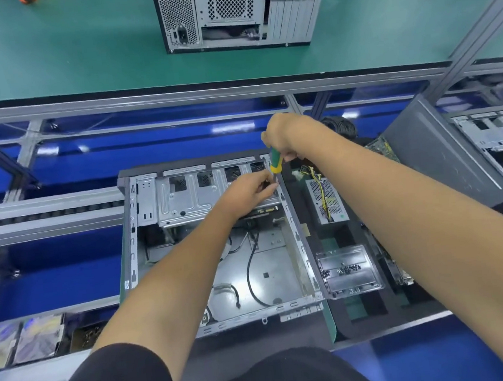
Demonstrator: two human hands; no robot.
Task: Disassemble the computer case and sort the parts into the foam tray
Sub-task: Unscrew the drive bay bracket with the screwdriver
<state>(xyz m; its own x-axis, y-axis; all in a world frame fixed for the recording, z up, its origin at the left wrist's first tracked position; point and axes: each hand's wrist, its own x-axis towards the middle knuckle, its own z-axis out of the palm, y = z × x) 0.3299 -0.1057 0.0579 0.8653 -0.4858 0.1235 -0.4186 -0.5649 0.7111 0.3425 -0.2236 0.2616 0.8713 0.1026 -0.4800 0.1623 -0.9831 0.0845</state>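
An open computer case (222, 282) lies on its side in front of me, loose black cables on its floor. A metal drive cage (183, 200) sits at its far end. My right hand (281, 135) grips a green-and-yellow screwdriver (275, 162), held upright at the cage's far right corner. My left hand (248, 190) pinches at the screwdriver's tip there; what lies under its fingers is hidden. To the right, the black foam tray (360, 312) holds a power supply (326, 200) with yellow wires and a clear plastic tray (348, 270) with several dark screws.
A second computer case (239, 10) stands on the green bench beyond. A grey side panel (443, 153) leans at the right, with another chassis (496, 133) behind it. A circuit board (382, 147) lies near the foam tray's far end. Silvery bags (19, 341) lie at lower left.
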